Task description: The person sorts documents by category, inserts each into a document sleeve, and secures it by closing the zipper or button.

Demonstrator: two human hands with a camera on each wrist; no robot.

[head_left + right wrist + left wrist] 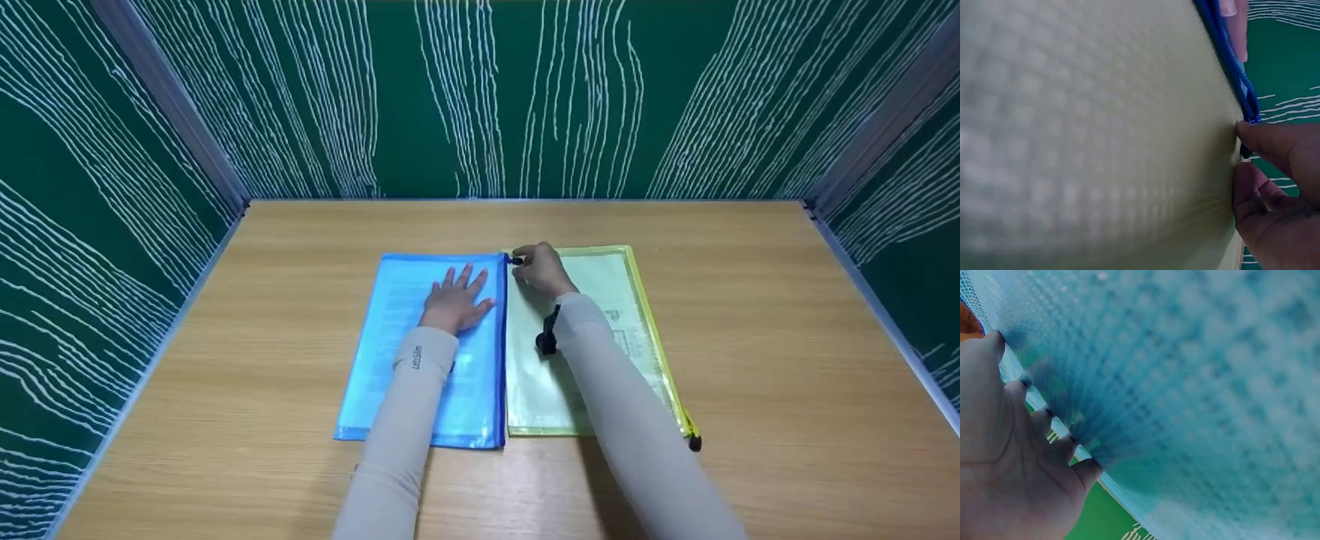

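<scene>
A translucent blue zip pouch (469, 401) lies on the table with its dark blue zipper edge on the right, printed sheets showing through. My left hand (454, 306) rests on its upper part, fingers spread and straight; in the left wrist view the fingertips press on the mesh surface. At the pouch's top right corner my right hand (546, 271) pinches the black zipper pull (516, 261) between thumb and fingers. The right wrist view shows the blue zipper (1230, 62) running up to these fingers. Below the right hand lies a yellow zip pouch (540, 397), with printed paper inside.
The yellow pouch has its own dark zipper pull (695, 443) at the lower right corner. Both pouches lie side by side on a wooden table (225, 360). Green panels (510, 97) with white wavy lines stand along the back and sides.
</scene>
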